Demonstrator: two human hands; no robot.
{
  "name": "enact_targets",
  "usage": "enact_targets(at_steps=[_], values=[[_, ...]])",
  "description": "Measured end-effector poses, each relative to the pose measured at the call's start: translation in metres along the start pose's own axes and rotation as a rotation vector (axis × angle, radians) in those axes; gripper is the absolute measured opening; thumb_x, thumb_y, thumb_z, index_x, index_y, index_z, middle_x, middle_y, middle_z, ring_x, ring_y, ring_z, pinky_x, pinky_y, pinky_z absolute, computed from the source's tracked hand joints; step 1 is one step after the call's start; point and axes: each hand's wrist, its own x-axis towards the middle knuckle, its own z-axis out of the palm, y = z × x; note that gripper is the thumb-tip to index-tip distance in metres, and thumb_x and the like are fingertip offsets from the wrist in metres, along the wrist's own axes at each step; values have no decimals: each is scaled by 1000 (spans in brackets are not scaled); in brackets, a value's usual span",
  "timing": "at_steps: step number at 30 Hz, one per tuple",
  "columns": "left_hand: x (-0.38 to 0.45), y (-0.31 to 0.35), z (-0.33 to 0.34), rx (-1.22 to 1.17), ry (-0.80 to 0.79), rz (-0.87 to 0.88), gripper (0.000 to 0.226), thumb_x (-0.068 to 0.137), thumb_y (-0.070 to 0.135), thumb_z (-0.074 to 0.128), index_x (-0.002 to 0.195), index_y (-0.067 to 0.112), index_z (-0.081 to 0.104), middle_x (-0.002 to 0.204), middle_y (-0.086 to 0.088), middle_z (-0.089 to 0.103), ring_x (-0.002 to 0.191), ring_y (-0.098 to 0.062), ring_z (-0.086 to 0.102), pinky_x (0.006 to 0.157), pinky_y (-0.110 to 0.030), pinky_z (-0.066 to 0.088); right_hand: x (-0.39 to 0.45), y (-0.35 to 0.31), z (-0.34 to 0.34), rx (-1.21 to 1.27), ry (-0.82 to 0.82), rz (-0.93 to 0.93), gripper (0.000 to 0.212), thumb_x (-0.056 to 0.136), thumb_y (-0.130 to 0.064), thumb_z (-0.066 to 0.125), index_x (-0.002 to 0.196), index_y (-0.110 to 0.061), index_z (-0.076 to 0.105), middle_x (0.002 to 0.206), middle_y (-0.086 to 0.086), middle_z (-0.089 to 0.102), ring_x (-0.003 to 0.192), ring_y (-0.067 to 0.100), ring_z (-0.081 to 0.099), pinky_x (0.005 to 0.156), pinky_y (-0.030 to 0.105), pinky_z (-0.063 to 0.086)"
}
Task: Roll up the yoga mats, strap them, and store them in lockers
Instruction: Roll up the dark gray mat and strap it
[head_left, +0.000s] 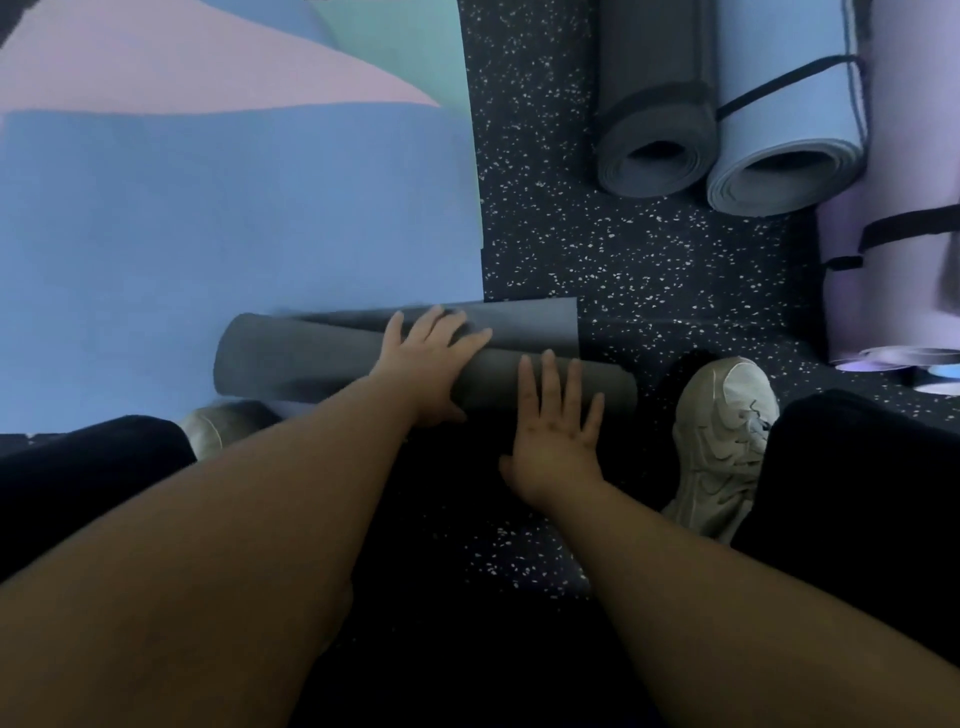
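A partly rolled grey mat (332, 358) is seen lying at the centre of the frame on the speckled floor (597, 260), its loose flap's corner jutting right past the edge of the flat blue mat (234, 208). The left hand (431, 364) is pressed flat on the roll with fingers spread; the right hand (556, 431) is laid just beside it, fingers straight on the roll's right end. Bare floor is left between the blue mat's right edge and three strapped rolls: dark grey (654, 114), pale blue (784, 130), lilac (893, 208), at upper right. A pale shoe (722, 441) is planted just right of the roll's end.
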Motion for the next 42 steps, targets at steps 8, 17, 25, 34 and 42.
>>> enact_targets(at_steps=[8, 17, 25, 34, 42], values=[[-6, -9, 32, -29, 616, 3, 63, 81, 44, 56, 138, 20, 49, 143, -15, 46, 133, -31, 44, 105, -60, 29, 46, 8, -35, 9, -11, -3, 106, 82, -33, 65, 149, -31, -18, 158, -3, -21, 143, 27, -24, 111, 54, -15], [7, 27, 52, -41, 547, -58, 70, 85, 48, 38, 150, 25, 25, 157, -10, 23, 144, -27, 7, 110, -44, -18, 76, 14, -71, 42, -38, -33, 110, 76, -34, 73, 150, -37, -8, 159, -9, -13, 145, 24, -20, 116, 53, -5], [44, 17, -1, -32, 355, -105, 78, 85, 70, 16, 153, 33, 14, 160, -5, 15, 147, -29, 7, 113, -58, 0, 58, 56, -36, 11, 404, -126, 85, 86, -17, 58, 153, -27, 7, 161, -7, 1, 148, 19, -7, 116, 47, -4], [69, 7, -39, 94, 167, -29, 98, 84, 70, 48, 149, 36, -17, 159, -5, -19, 144, -34, -21, 111, -62, -8, 61, 59, -40, 22, 228, 92, 111, 82, -33, 66, 147, -27, -24, 155, -1, -29, 143, 26, -25, 115, 53, -5], [69, 30, -31, 194, 286, 104, 96, 89, 3, 49, 148, 41, -16, 159, -6, -18, 145, -33, -17, 111, -60, -9, 93, 66, -85, 119, 67, 107, 115, 79, -22, 71, 148, -33, -21, 157, -5, -24, 144, 20, -22, 117, 49, -8]])
